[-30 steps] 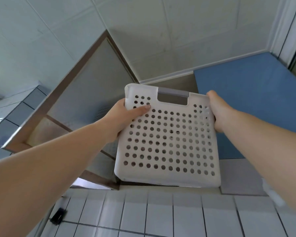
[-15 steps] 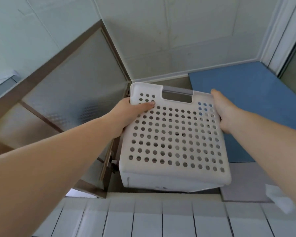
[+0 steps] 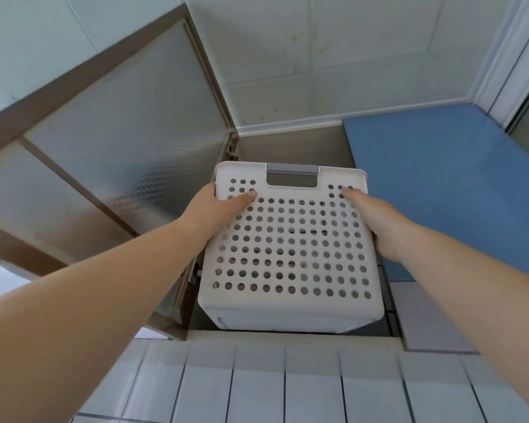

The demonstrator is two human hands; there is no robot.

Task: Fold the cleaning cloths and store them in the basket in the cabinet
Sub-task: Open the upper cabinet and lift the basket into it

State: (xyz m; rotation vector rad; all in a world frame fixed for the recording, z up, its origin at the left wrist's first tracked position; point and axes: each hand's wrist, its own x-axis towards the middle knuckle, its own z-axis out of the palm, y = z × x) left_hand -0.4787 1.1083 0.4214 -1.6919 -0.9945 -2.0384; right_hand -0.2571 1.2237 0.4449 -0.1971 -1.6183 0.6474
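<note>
White perforated basket sits between your hands, left grip clasping its corner, right grip pressing flat, cabinet opening just beyond.

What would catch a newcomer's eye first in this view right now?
The white perforated basket fills the centre, seen from below and raised at the overhead cabinet opening. The left hand grips its left edge and the right hand lies along its right side, both arms reaching up. To the left the frosted cabinet door hangs open, and a blue door stands to the right.
</note>
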